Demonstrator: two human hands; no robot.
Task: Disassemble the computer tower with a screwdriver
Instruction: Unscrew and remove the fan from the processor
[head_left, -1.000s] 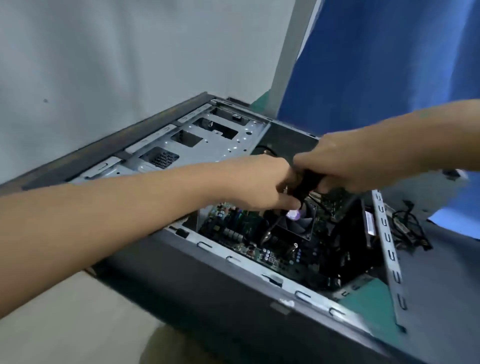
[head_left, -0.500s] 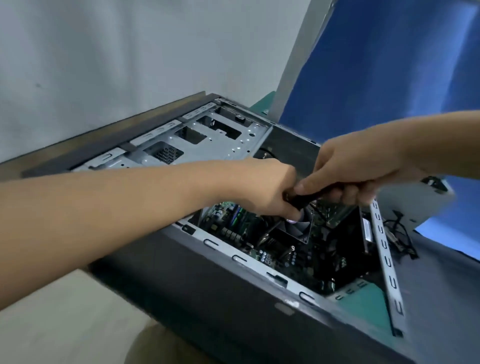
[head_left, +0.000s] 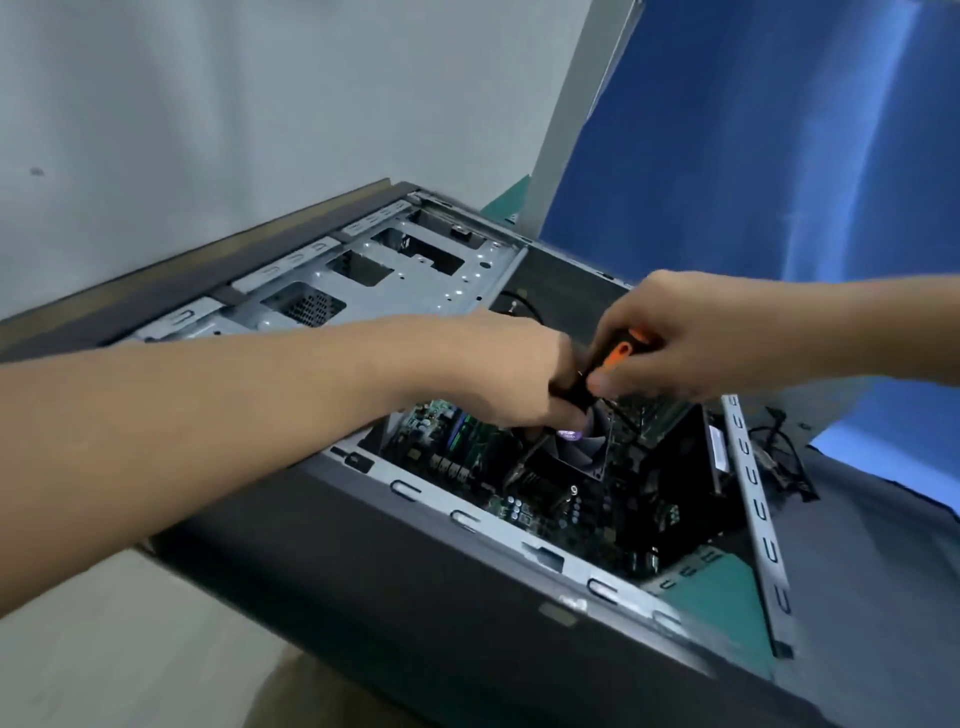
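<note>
Here | left hand (head_left: 519, 374), right hand (head_left: 691, 338) grip screwdriver (head_left: 619, 353) | between tower rims (head_left: 498, 535)

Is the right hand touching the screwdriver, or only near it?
Touching. The head view shows the right hand with its fingers and thumb curled round the orange-and-black handle of the screwdriver.

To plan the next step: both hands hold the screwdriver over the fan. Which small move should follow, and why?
Probably turn the screwdriver with the right hand while the left hand steadies its lower end: both grip it over the fan. The tip is hidden, so seating is unclear.
</note>
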